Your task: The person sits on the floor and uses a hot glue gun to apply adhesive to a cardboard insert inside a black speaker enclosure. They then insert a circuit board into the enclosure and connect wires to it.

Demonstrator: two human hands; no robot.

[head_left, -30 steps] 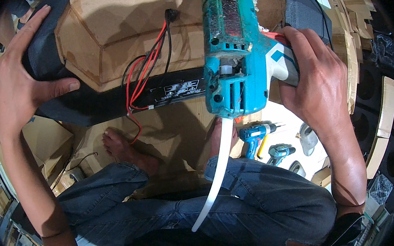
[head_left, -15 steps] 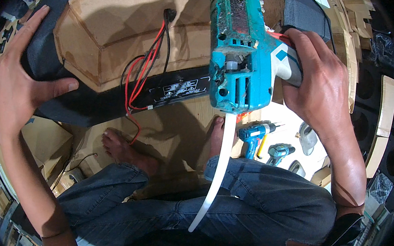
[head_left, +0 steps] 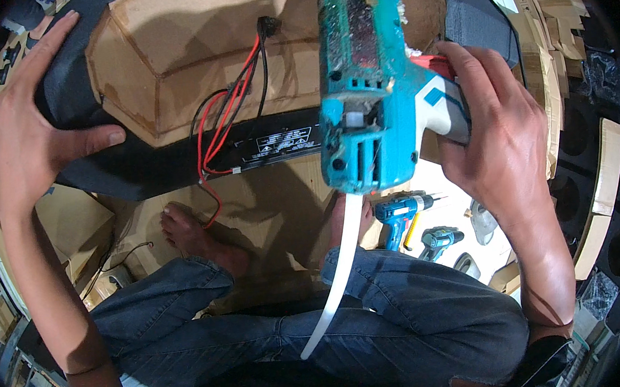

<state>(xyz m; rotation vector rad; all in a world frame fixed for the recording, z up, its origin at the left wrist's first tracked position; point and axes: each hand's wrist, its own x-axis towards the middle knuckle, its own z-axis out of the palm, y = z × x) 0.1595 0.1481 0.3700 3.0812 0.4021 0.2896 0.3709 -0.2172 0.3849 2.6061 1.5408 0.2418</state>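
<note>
In my right hand (head_left: 499, 122) is a teal hot glue gun (head_left: 367, 133), its grey handle gripped by wrapped fingers. A long white glue stick (head_left: 339, 276) trails out of its back end toward my lap. The gun hangs over a black cabinet (head_left: 112, 170) with a recessed brown wooden panel (head_left: 123, 33), hiding part of the panel. My left hand (head_left: 29, 141) lies on the cabinet's left edge, thumb and fingers spread, holding nothing. Red and black wires (head_left: 226, 123) come out of a hole in the panel and droop over the front edge. The gun's nozzle is not visible.
To the right of my feet, a blue cordless drill (head_left: 397, 219), a yellow slim tool (head_left: 412, 230) and a second blue driver (head_left: 441, 241) lie on a white surface. Cardboard pieces (head_left: 563, 13) stack up at the right. A cardboard box (head_left: 69, 222) sits at lower left.
The glue gun has shifted a little left and turned slightly, its glue stick swinging along. My right hand moved only slightly; my left hand stayed in place.
</note>
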